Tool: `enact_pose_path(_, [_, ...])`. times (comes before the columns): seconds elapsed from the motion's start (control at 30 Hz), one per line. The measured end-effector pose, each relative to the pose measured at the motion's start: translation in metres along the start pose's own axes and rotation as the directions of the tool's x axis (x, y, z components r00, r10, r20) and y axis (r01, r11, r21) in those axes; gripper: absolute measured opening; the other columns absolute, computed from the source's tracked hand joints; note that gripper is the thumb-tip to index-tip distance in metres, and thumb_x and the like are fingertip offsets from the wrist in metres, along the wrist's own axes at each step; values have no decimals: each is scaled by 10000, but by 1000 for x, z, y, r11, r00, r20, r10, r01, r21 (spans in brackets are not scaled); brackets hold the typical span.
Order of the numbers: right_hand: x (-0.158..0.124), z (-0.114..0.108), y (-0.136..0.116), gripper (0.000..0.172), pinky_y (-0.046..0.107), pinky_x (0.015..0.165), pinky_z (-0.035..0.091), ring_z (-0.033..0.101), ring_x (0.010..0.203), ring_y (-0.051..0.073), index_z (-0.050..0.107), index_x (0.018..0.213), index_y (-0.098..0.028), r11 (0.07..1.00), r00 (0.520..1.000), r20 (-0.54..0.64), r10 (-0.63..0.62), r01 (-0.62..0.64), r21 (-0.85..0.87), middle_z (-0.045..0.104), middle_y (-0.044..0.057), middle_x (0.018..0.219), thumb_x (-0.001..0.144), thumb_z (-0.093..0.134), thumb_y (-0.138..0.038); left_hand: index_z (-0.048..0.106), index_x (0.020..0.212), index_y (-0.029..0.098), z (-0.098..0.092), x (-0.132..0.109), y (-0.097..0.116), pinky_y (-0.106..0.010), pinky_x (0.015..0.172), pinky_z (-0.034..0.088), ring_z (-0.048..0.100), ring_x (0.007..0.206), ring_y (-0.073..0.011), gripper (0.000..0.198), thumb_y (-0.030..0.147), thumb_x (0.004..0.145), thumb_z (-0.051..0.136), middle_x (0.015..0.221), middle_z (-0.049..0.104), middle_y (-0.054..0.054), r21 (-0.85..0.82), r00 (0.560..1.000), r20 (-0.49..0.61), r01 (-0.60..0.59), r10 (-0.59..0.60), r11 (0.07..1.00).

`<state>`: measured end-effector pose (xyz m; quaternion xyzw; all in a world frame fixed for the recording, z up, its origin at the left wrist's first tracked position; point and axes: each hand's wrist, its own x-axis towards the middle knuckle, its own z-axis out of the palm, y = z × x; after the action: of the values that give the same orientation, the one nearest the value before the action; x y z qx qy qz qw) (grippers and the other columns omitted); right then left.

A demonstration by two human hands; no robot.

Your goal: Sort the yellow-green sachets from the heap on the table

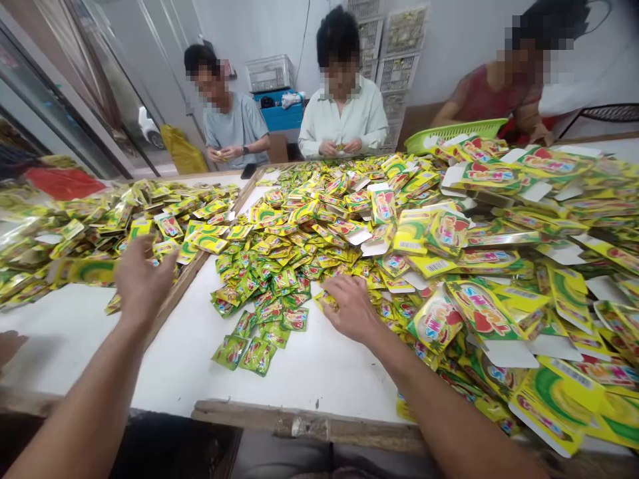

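My left hand (pixel 140 276) hovers over the left table with its fingers spread and nothing in it, beside a heap of yellow-green packs (pixel 100 226). My right hand (pixel 349 307) rests palm down on the pile of small green and yellow sachets (pixel 269 279) on the white table (pixel 309 372), its fingers curled onto sachets at the pile's edge. To its right lie larger yellow card packs (pixel 479 309) printed with red and green.
Three people sit across the table, two of them handling sachets. A green plastic basket (pixel 449 133) stands at the far right. Wooden rails (pixel 309 422) edge the tables. White crates (pixel 394 60) are stacked against the back wall. Another hand (pixel 8 346) shows at the left edge.
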<state>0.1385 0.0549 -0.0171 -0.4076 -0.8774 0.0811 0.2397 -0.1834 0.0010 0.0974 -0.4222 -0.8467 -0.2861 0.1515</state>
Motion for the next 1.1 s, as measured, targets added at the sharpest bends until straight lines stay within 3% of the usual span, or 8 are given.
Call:
enact_pose_path(0.1, [-7,1,-8,335,437,884,310,514,1024,258,577,1111,-174,994,979,186,-84,95,-52,618,111,1140,782,529,-221,642,912,136,21,-65,39,-296,802,465,606,831,-183,266,332,827,482,914,686,-55,-178,811,449,-330,375,927])
enact_pose_path(0.2, [-12,4,-7,414,412,867,352,522,1023,261,553,1156,-138,989,973,226,-54,84,-125,609,131,1155,750,483,-97,637,1015,145,47,-121,67,-341,879,436,572,968,-243,300,218,737,552,984,678,-99,-342,411,552,-682,726,646])
enact_pose_path(0.27, [-13,5,-3,422,368,865,384,544,1001,238,556,1164,-133,996,982,186,-20,37,-85,636,122,1098,764,441,-63,622,1055,125,60,-139,74,-356,879,433,573,986,-253,353,111,725,497,1006,670,-130,-348,311,591,-734,744,583])
enact_pose_path(0.4, [-9,3,6,357,322,846,436,594,956,206,581,1144,-164,954,977,61,204,-212,211,666,90,1053,823,427,-132,638,1000,138,74,-135,77,-345,795,454,619,865,-230,334,87,775,396,918,688,-117,-368,480,634,-502,606,783])
enact_pose_path(0.5, [-6,0,8,257,325,793,463,621,885,210,635,1011,-176,741,906,72,416,-384,551,686,62,976,799,537,-285,650,936,159,78,-127,83,-289,733,462,623,788,-190,256,204,792,444,829,690,-62,-602,591,659,42,466,798])
enact_pose_path(0.67, [-7,-2,9,324,294,703,482,617,752,174,649,895,-165,308,874,240,422,-387,869,675,32,846,665,677,-391,668,802,130,85,-140,99,-235,630,447,574,612,-127,228,303,655,641,699,665,-33,-590,485,805,717,343,372])
enact_pose_path(0.87, [-11,-1,5,187,287,641,461,576,653,160,640,734,-180,494,853,163,496,-431,755,639,7,679,643,664,-341,673,829,116,87,-150,102,-261,677,461,597,641,-141,322,306,577,733,737,691,-51,-524,418,827,815,377,246])
enact_pose_path(1.1, [-12,-12,-5,133,252,620,413,568,651,146,671,740,-187,697,940,80,330,-300,651,658,1,705,736,589,-291,648,770,127,100,-148,94,-217,554,395,513,523,-96,280,320,590,740,583,603,15,-577,421,806,715,416,394])
